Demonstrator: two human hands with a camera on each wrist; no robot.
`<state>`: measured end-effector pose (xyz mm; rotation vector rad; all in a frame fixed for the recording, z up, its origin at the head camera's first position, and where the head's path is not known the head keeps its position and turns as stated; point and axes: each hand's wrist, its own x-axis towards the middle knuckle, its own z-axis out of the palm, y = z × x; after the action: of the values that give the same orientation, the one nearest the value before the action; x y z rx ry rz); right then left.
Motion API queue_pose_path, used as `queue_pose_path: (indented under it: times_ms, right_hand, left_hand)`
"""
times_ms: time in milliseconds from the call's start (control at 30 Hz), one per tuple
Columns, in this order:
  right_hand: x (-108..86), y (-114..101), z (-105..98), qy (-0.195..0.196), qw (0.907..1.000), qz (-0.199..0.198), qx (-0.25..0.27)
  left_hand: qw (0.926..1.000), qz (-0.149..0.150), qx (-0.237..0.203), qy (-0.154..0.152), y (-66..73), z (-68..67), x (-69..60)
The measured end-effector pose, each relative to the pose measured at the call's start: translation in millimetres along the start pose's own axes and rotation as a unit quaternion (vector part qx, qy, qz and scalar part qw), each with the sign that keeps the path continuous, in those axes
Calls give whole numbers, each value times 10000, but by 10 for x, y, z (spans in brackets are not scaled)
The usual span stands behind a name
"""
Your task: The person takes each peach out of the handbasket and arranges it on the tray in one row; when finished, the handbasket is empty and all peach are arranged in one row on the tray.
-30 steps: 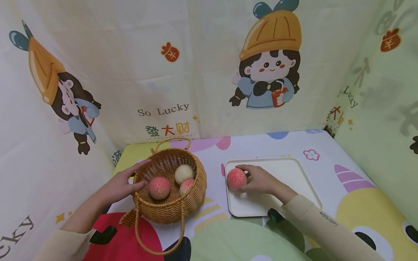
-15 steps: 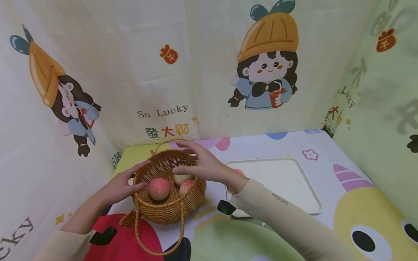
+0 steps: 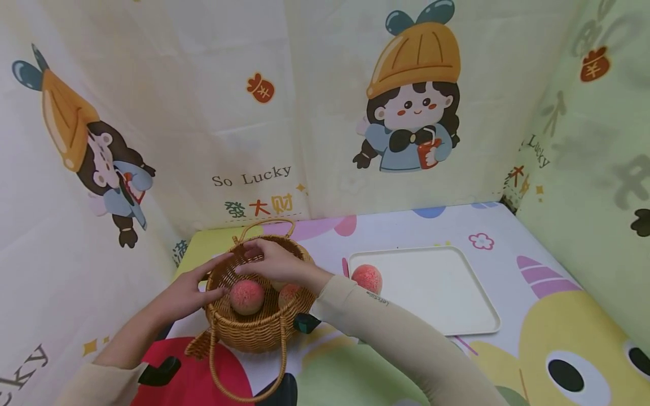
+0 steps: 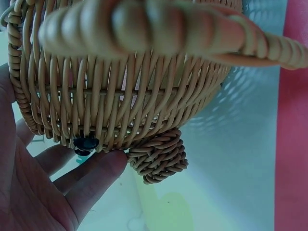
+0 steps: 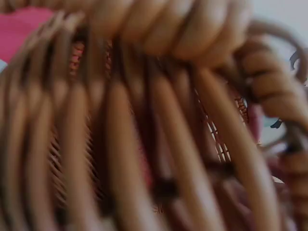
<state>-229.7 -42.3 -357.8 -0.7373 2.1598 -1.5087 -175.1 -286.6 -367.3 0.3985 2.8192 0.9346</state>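
Observation:
A round wicker basket [image 3: 254,332] with two looped handles stands left of centre. My left hand [image 3: 190,290] holds its left rim, the thumb over the edge and the fingers against the outer weave, as the left wrist view shows. Inside lie a pink peach [image 3: 246,297], another pink peach [image 3: 289,294] and a pale one [image 3: 277,285], mostly covered. Reaching over the right rim, my right hand [image 3: 276,264] hangs in the basket with spread fingers, holding nothing visible. Blurred wicker [image 5: 125,144] blocks most of the right wrist view.
To the right lies a white rectangular tray [image 3: 431,293], with one pink peach [image 3: 367,279] at its left edge. Printed cloth [image 3: 325,113] hangs behind and at both sides. The table [image 3: 401,225] has a colourful patterned cover.
My right hand has let go of the pink peach on the tray and moved left into the basket. My left hand has stayed on the rim.

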Motion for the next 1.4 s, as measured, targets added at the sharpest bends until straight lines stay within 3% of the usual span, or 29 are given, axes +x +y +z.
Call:
queue_pose_path:
  times_ms: [133, 200, 300, 400, 533, 600, 833, 933, 1067, 1167, 1300, 1400]
  right_hand:
    - [89, 49, 73, -527, 9960, 275, -666]
    - [118, 59, 100, -822, 9884, 329, -1231]
    - [140, 80, 141, -1269, 9703, 266, -2041]
    - [140, 84, 177, -1565, 9445, -63, -2886]
    - [108, 66, 223, -1431, 9104, -508, -3848]
    - [97, 62, 250, -1293, 8983, -573, -4161]
    - [94, 95, 300, -1075, 8918, -677, -4342]
    - [85, 92, 311, -1057, 8775, -745, -4617]
    - [55, 76, 331, -1435, 8614, -667, -4827]
    - [25, 72, 341, -1655, 8601, -493, -4800]
    - [4, 77, 344, -1562, 8587, -351, -4868]
    - [9, 86, 338, -1332, 8464, -456, -5135]
  left_hand:
    - [10000, 13, -12, -1, 4, -6, -7]
    - [10000, 27, -36, -6, 0, -6, -7]
    - [9999, 3, -113, -38, -1, -9, -8]
    - [9998, -48, -189, -64, 3, -17, -11]
    - [9994, -143, -304, -91, 26, -21, -15]
    - [9991, -200, -365, -111, 33, -22, -15]
    - [9996, -113, -272, -11, 21, 1, -19]
    - [9997, -59, -242, 38, 16, 11, -24]
    - [9996, -65, -280, 48, 7, 15, -26]
    - [9996, -80, -279, 43, 9, 17, -25]
    - [9992, -194, -360, -30, 23, 18, -26]
    - [9982, -334, -484, -84, 27, 18, -24]
